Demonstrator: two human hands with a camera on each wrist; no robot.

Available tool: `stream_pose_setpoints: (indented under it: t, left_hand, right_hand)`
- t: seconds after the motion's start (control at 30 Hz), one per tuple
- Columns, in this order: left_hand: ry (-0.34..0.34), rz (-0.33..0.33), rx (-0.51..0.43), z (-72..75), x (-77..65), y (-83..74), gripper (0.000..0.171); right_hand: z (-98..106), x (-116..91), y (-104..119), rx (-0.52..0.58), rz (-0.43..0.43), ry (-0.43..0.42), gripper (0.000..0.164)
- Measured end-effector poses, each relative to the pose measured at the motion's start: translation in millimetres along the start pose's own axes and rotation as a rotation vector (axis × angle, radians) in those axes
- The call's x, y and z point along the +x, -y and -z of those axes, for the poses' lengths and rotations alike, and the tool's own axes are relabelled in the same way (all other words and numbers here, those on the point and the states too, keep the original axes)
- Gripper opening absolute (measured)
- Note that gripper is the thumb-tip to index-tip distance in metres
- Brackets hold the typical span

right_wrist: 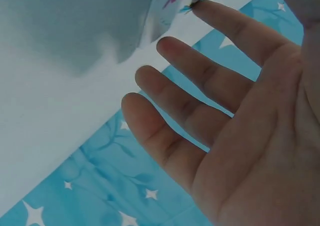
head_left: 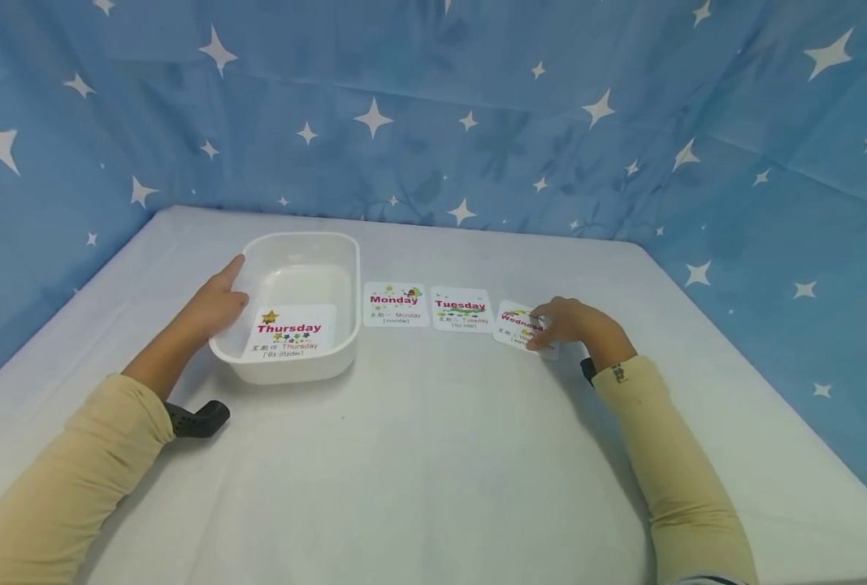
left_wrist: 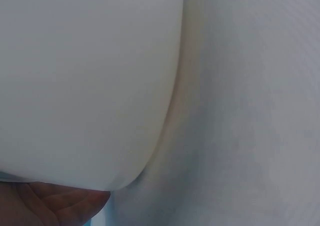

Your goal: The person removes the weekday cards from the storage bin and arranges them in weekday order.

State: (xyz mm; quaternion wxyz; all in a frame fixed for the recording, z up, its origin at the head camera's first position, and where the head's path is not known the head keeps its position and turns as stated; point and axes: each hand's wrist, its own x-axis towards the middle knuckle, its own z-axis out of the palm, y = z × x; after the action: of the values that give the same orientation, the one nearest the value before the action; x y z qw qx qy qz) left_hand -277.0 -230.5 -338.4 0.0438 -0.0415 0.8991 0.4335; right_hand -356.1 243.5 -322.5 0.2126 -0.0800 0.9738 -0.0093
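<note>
My left hand (head_left: pixel 210 307) grips the left rim of a white plastic basin (head_left: pixel 355 301), thumb over the rim and index finger along it. In the left wrist view, fingers (left_wrist: pixel 75 203) show beside the basin's outer wall (left_wrist: pixel 90 85). A Thursday card (head_left: pixel 294 329) lies face up inside the basin. My right hand (head_left: pixel 575 321) holds the Wednesday card (head_left: pixel 512 327) between thumb and index finger, and partly covers it. That card sits slightly slanted. In the right wrist view, the other fingers (right_wrist: pixel 185 105) are spread and hold nothing.
Right of the basin, a Monday card (head_left: pixel 395 305) and a Tuesday card (head_left: pixel 461 310) lie face up side by side on the white tablecloth (head_left: pixel 404 471). A blue curtain (head_left: pixel 418 73) with white stars surrounds the back and sides of the table.
</note>
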Motion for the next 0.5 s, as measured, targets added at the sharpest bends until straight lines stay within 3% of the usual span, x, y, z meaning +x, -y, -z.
stream_pose_setpoints:
  t: [0.3, 0.5]
  left_hand:
    - [-0.003, -0.008, -0.027, -1.5, -2.4, 1.5, 0.069]
    - [-0.001, -0.012, -0.020, -2.2, 0.6, 1.9, 0.069]
  right_hand:
    - [-3.6, 6.4, -22.7, 0.114, 0.029, -0.042, 0.052]
    - [-9.4, 10.1, -24.2, 0.073, 0.047, -0.020, 0.069]
